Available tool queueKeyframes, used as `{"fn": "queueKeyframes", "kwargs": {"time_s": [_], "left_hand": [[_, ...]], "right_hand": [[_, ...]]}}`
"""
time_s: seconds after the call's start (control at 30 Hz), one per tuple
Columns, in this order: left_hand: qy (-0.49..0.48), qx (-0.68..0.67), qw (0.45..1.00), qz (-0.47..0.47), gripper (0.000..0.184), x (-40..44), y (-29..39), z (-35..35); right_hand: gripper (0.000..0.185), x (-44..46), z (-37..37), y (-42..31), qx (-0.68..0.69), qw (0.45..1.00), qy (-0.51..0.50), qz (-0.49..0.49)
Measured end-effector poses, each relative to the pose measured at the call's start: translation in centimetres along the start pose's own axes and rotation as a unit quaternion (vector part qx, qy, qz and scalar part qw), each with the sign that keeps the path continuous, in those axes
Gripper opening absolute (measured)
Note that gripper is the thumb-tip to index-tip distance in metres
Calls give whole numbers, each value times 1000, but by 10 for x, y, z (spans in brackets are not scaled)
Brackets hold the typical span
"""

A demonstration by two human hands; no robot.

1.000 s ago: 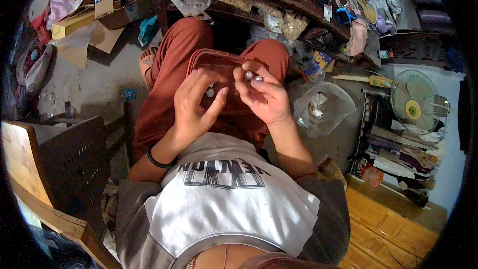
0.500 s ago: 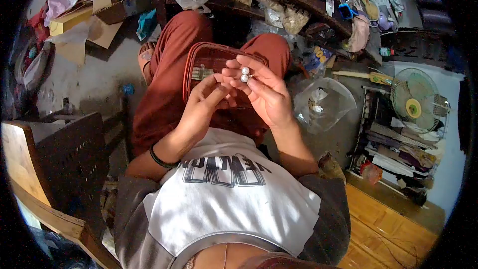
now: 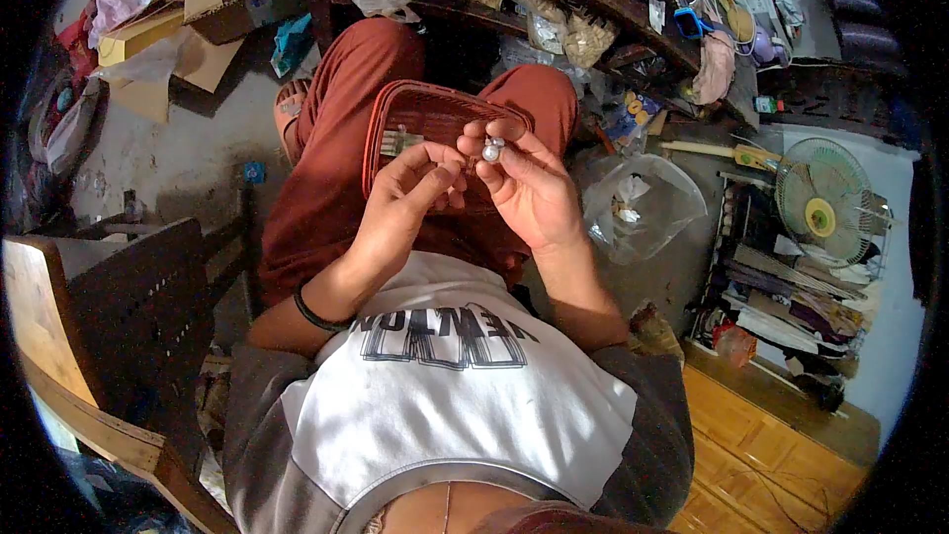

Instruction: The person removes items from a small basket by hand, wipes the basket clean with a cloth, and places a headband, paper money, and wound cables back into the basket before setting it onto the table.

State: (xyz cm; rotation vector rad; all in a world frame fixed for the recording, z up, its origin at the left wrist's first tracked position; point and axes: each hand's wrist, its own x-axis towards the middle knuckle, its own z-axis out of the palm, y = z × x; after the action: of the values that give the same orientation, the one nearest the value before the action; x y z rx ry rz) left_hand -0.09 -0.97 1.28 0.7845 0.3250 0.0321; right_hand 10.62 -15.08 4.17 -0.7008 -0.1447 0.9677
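Note:
Two shiny, white pearl-like beads (image 3: pixel 491 150) sit together at the fingertips of my right hand (image 3: pixel 535 190), whose thumb and fingers close round them. Whether the beads are joined to each other or to a fitting is too small to tell. Beside them, on the left, my left hand (image 3: pixel 407 196) has its thumb pressed to the index finger; anything pinched there is hidden. Both hands are above a red plastic basket (image 3: pixel 377 129) resting on my lap between the knees. A small pale bundle (image 3: pixel 398 142) lies inside the basket, towards its left side.
A clear plastic bag (image 3: pixel 647 208) lies on the floor to the right, near a standing fan (image 3: pixel 820 200). Open cardboard boxes (image 3: pixel 242 0) are at the upper left. A cluttered wooden shelf (image 3: pixel 465 15) is in front, and a dark wooden chair (image 3: pixel 138 307) stands at the left.
My right fingers have curled in closer round the beads, and the beads have turned and shifted slightly right. My left hand has barely moved and stays pinched.

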Motion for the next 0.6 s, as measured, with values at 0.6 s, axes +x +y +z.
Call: {"fn": "queueKeyframes", "kwargs": {"time_s": [0.6], "left_hand": [[-14,-13,1000,15,12,1,-4,-1]], "right_hand": [[24,-2,-4,2,-12,997,68,-17]]}}
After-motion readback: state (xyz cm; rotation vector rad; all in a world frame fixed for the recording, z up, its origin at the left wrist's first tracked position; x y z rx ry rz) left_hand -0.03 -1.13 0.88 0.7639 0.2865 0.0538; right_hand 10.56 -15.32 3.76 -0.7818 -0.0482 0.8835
